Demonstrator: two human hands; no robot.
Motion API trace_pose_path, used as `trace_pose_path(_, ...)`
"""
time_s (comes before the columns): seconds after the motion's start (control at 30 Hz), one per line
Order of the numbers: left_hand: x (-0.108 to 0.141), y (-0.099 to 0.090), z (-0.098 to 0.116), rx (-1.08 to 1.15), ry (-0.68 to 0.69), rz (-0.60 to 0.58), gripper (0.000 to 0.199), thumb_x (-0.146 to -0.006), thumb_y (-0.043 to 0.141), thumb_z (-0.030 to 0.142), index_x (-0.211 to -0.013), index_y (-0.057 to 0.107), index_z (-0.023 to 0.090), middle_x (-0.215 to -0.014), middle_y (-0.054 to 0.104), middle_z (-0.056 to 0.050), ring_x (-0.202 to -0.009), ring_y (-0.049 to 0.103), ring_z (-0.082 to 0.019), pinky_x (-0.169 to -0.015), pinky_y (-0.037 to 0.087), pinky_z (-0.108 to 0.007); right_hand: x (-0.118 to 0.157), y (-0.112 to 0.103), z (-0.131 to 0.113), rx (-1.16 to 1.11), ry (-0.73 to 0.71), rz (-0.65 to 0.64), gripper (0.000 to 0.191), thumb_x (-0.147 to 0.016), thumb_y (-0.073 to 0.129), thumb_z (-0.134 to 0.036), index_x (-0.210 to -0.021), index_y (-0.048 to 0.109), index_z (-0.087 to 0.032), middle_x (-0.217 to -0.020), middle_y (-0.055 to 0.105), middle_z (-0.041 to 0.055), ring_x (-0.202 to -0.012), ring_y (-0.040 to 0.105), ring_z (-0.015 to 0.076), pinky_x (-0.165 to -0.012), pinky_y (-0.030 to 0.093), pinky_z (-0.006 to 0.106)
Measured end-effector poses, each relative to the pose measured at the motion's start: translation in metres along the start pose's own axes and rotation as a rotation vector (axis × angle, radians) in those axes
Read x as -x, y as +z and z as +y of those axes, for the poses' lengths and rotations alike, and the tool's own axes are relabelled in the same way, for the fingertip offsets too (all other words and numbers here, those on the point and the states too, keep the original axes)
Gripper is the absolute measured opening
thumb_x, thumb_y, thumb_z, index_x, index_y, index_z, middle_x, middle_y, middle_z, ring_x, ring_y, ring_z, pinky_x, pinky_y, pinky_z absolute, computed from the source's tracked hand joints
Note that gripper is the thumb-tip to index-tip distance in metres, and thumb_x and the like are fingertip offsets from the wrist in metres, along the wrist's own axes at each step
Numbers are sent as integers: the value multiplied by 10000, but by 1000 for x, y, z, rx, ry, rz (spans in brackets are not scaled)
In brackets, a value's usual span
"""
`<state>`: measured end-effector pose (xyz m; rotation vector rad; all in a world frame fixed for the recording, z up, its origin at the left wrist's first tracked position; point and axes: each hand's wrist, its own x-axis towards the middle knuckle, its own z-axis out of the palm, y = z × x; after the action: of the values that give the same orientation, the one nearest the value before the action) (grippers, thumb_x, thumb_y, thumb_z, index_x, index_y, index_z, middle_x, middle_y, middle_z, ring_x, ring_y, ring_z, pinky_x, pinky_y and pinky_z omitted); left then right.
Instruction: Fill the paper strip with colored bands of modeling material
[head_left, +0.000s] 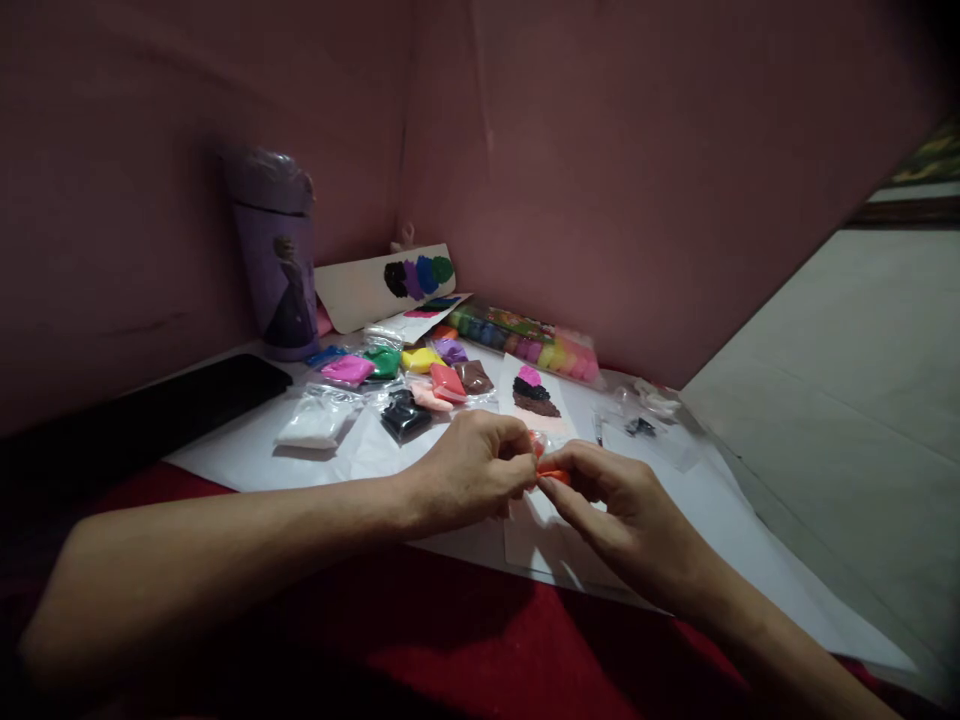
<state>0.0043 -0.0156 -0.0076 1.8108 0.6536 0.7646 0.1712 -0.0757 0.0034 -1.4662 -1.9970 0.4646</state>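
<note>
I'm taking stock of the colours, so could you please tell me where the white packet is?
In the head view, the white packet lies left of centre, beside the black packet and nearer the camera than the bright pink one.

A small, bright orange piece (553, 476), soft-looking and smooth, is lying roughly level between the fingertips of the left hand (487, 465) and the right hand (622, 500), which are partly covering it. Just beyond it, a bit of clear plastic (537, 440) is showing orange-red, its outline too hidden to tell. Behind both, a pale card (559, 385) is lying flat, bearing pink, black and brown patches, the pink one sitting farthest away.
</note>
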Motion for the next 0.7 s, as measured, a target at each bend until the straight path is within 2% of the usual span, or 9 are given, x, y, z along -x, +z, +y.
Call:
trace_pose_path(0.07, 0, 0, -1, 11, -7, -5, 141, -743, 492, 217, -646, 542, 127, -571, 558, -8, -450, 544, -95, -423, 433, -198, -1, 0, 0, -68, 54, -15, 175, -859, 537, -297, -790, 627, -164, -651, 574, 8, -554, 496, 112, -524, 386, 250)
trace_pose_path(0.2, 0, 1, -1, 31, -18, -33, 119, -737, 486, 185, -664, 558, 125, -578, 559, -6, -454, 539, -89, -428, 435, -196, -3, 1, 3, -422, 254, -93, 269, -860, 531, -410, -770, 584, -162, -509, 470, -43, -411, 412, 77, -418, 331, 221)
trace_pose_path(0.4, 1, 1, -1, 40, 3, -24, 146, -753, 493, 219, -656, 553, 128, -550, 537, 8, -435, 524, -83, -415, 426, -191, -5, 0, 6, -823, 377, -98, 254, -812, 613, -376, -718, 599, -140, -481, 410, -64, -378, 346, 38, -368, 270, 174)
trace_pose_path(0.53, 1, 2, -1, 45, -15, -16, 130, -748, 490, 199, -656, 553, 130, -533, 533, 15, -423, 520, -81, -412, 425, -191, -5, -3, 4, -975, 366, -40, 220, -770, 660, -338, -688, 592, -146, -475, 421, -56, -388, 331, 37, -353, 272, 159)
trace_pose_path(0.7, -1, 2, -1, 40, -52, -16, 118, -739, 491, 184, -656, 556, 131, -525, 527, 21, -411, 511, -78, -404, 423, -191, -3, -5, 1, -1004, 248, 1, 156, -767, 668, -314, -760, 632, -162, -559, 509, -15, -448, 419, 65, -357, 313, 161)
